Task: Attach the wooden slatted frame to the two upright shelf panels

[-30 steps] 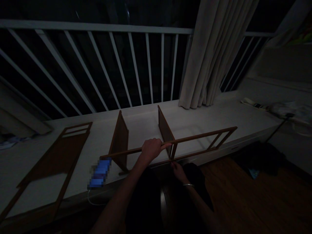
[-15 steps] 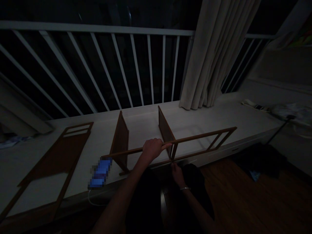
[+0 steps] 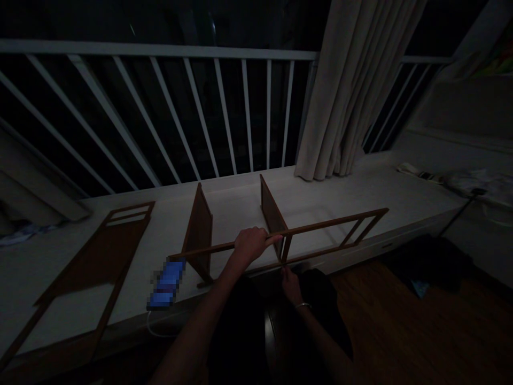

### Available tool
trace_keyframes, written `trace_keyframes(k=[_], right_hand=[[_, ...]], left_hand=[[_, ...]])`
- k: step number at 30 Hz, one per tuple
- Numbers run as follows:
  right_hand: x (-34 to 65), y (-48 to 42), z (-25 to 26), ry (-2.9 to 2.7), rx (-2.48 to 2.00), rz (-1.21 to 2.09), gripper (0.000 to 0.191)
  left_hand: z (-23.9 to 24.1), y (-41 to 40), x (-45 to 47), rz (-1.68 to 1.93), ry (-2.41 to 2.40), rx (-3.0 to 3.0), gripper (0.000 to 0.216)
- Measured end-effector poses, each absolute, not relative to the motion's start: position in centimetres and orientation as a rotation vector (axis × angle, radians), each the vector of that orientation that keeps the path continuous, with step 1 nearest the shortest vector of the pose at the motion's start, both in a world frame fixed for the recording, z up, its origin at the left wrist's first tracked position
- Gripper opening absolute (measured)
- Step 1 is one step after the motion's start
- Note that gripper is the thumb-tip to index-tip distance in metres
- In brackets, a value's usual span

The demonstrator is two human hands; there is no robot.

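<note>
Right hand [image 3: 292, 284] swung slightly leftward at the wrist since a second ago; left hand [image 3: 251, 245] unmoved on the wooden shelf frame [image 3: 328, 222]. Left fingers closed round its upper rail [image 3: 218, 248]. Right fingers drawn together under the lower rail [image 3: 315, 255], at a joint; too dark to tell if they pinch anything. Frame along the front of the window ledge [image 3: 236, 208], two panels [image 3: 198, 235] standing behind; lit phone [image 3: 167, 283] by its left end, second frame [image 3: 100, 256] flat farther left
</note>
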State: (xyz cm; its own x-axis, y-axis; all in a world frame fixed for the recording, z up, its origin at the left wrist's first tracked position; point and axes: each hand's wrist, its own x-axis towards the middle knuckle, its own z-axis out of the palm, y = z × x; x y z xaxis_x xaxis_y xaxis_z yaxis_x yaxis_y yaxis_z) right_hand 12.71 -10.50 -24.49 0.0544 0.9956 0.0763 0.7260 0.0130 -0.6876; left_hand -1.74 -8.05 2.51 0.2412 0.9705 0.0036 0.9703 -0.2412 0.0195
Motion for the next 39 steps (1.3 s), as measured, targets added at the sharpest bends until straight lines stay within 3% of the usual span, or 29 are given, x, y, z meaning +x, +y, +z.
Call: trace_keyframes(k=[14, 39], right_hand=[[13.6, -10.5, -23.0, -1.842, -1.894, 0.624, 0.026], [12.8, -12.0, -22.2, -1.569, -1.669, 0.764, 0.037]], left_hand=[[2.1, -8.2, -1.8, 0.074, 1.92, 2.527, 0.078], [1.5, -8.7, -2.0, 0.17, 2.007, 2.503, 0.082]])
